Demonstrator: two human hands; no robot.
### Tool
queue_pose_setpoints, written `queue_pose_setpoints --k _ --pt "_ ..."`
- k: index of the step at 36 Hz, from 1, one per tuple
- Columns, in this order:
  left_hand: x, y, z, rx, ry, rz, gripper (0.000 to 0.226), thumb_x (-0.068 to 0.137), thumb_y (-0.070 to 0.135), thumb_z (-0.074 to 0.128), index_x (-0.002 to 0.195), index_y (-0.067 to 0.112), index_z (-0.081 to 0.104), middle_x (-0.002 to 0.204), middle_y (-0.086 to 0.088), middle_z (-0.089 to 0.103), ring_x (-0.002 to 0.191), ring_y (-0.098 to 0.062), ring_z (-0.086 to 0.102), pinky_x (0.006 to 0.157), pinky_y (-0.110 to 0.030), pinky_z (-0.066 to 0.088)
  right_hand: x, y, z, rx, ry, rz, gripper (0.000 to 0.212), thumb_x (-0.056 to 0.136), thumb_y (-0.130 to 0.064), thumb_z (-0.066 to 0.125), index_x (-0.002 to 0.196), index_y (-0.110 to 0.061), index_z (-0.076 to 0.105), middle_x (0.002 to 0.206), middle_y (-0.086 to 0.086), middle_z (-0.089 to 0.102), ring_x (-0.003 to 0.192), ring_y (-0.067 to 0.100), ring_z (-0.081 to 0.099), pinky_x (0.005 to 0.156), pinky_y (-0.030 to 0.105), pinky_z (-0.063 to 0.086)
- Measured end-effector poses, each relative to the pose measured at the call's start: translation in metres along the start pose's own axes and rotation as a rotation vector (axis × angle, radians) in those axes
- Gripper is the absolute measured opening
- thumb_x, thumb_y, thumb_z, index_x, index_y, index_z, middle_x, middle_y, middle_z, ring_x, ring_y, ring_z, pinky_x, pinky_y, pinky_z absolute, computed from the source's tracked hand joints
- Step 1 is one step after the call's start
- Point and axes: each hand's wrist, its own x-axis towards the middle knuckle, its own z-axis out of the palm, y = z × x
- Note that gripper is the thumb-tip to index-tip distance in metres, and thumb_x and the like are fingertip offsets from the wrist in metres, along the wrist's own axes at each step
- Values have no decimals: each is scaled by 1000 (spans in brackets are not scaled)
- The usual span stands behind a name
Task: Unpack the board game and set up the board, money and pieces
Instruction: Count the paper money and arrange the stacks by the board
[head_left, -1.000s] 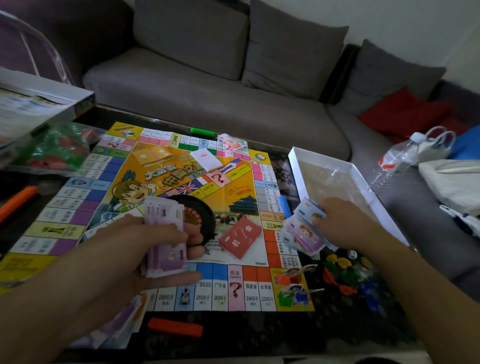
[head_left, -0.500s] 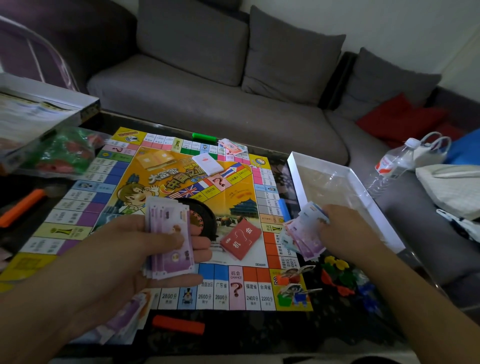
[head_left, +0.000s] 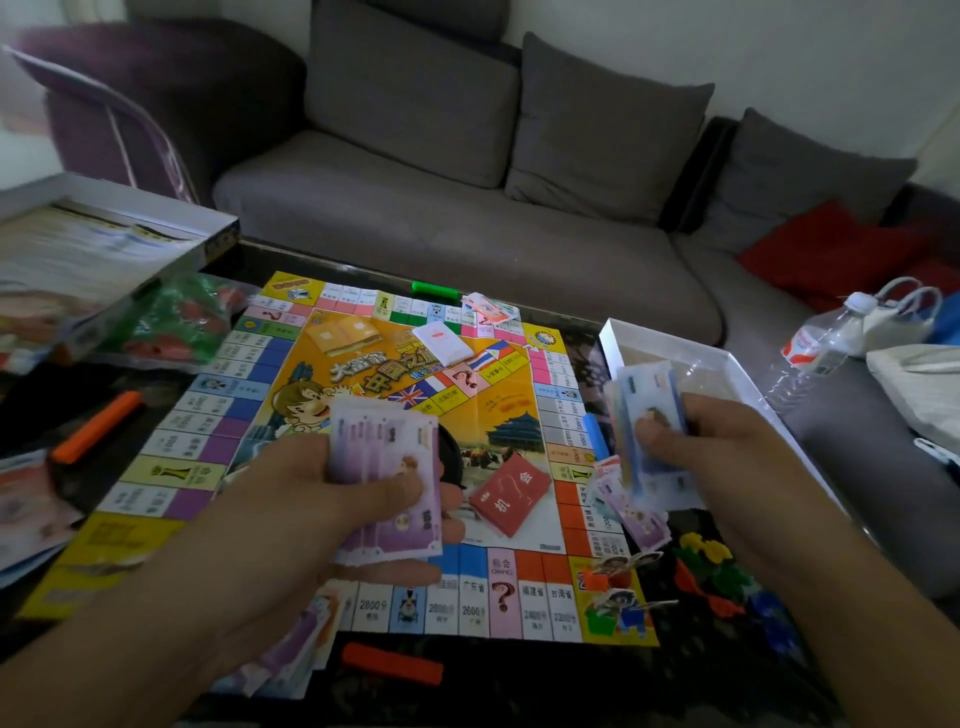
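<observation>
A person's left hand (head_left: 332, 499) clamps a stack of purple notes (head_left: 384, 467) upright over the board's (head_left: 260, 415) near half; the right hand (head_left: 727, 457) pinches blue-and-white notes (head_left: 649, 410) above its right edge, loose bills (head_left: 623, 509) directly beneath, the box tray (head_left: 748, 374) beyond.

Both bare forearms reach in from the near edge of the surface. The left hand (head_left: 332, 499) sits palm up over the near middle, fingers curled beneath a wad of purple notes (head_left: 384, 467), thumb pressed across the top. The right hand (head_left: 711, 457) is raised near the right edge, knuckles outward, its grip pinching a fan of pale notes (head_left: 649, 415) between thumb and fingers.
</observation>
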Motion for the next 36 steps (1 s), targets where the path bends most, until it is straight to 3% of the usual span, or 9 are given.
queue_pose_setpoints --k 2,5,9,12,17,21,28,32,36 --pt "-2 1 1 27 -1 32 23 88 2 70 110 1 76 102 -21 79 90 -40 78 64 -49 65 -13 -17 20 300 -166 37 22 101 -20 61 116 -12 75 105 14 80 95 36 78 90 56 59" --pt "-4 1 1 53 15 79 21 88 5 72 108 5 77 101 -18 79 89 -39 78 67 -53 65 -26 -23 59 410 -279 26 25 97 -21 64 117 -13 77 108 17 79 98 41 77 94 60 58" --pt "-4 2 1 81 33 139 17 88 6 73 101 13 81 98 -13 81 85 -37 79 65 -52 65 -31 -21 103 402 -270 29 17 98 -26 66 104 -27 82 105 3 81 97 31 78 93 55 60" --pt "-4 2 -2 106 72 171 16 86 5 76 86 18 84 93 -12 81 81 -37 79 61 -51 65 -31 -18 117 383 -259 22 19 101 -29 64 112 -32 79 108 -4 80 99 25 77 91 50 61" --pt "-2 0 -7 130 97 167 14 85 5 77 97 12 81 91 -14 80 79 -36 79 60 -49 65 -31 -12 122 370 -229 29 22 102 -26 63 104 -37 82 105 -5 80 98 20 77 94 49 59" --pt "1 -2 -8 137 99 165 15 82 7 80 95 14 83 90 -15 80 78 -36 79 60 -50 65 -29 -8 122 403 -216 53 22 100 -25 65 113 -31 81 108 -1 80 100 26 77 93 50 59" --pt "5 -1 -5 119 20 105 13 91 14 71 96 11 82 97 -16 80 86 -37 79 71 -50 66 -24 -3 117 360 -227 58 21 101 -21 65 94 -37 77 90 -21 79 81 1 75 74 24 58" --pt "5 -2 -4 88 51 76 15 95 13 68 104 6 78 97 -19 79 88 -39 78 85 -59 61 -24 -2 113 351 -173 78 24 101 -21 67 92 -35 84 94 -3 81 88 24 78 85 49 63" --pt "7 -4 -4 168 100 94 12 95 13 70 95 9 81 95 -15 80 85 -37 79 81 -57 62 -26 -5 112 352 -148 66 23 100 -24 68 96 -43 82 96 0 81 93 30 78 89 57 61"
